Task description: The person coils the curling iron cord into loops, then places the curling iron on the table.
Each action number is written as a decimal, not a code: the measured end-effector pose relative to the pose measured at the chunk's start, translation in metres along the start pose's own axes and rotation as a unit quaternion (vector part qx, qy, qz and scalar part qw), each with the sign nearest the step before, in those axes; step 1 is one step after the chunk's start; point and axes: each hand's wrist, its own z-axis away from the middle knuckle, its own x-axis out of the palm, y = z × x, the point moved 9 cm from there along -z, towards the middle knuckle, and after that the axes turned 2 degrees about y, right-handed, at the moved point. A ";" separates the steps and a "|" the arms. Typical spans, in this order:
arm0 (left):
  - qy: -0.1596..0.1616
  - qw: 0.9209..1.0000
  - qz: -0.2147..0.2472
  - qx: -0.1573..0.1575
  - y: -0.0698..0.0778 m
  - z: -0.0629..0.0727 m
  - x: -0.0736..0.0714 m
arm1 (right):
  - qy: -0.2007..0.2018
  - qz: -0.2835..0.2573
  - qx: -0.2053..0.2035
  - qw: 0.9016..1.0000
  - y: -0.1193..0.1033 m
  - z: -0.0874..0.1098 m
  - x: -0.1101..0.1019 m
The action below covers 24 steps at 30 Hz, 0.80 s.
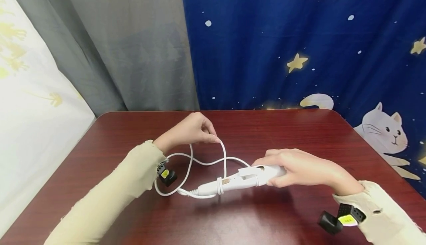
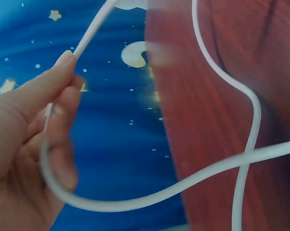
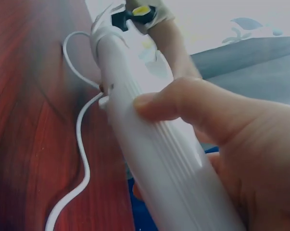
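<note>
A white corded hair-styling iron (image 1: 207,189) is held slantwise low over the table, its cord end toward the left. My right hand (image 1: 296,167) grips its wider end; in the right wrist view the thumb lies along the ribbed white body (image 3: 154,139). White cord (image 1: 225,160) is wound around the handle near the cord end. My left hand (image 1: 193,128) pinches the cord between thumb and fingers, raised above and left of the iron. In the left wrist view, cord (image 2: 135,204) loops below that hand. The fingers under the iron are mostly hidden.
The reddish-brown table (image 1: 133,215) spreads beneath both hands. Loose loops of cord lie left of the iron, near the left wrist camera (image 1: 167,175). A grey curtain (image 1: 133,45) and a blue starry curtain (image 1: 253,45) hang behind the table's far edge.
</note>
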 end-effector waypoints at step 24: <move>-0.079 0.980 0.175 0.043 0.045 0.035 -0.012 | 0.061 0.020 0.106 0.992 0.046 0.000 -0.011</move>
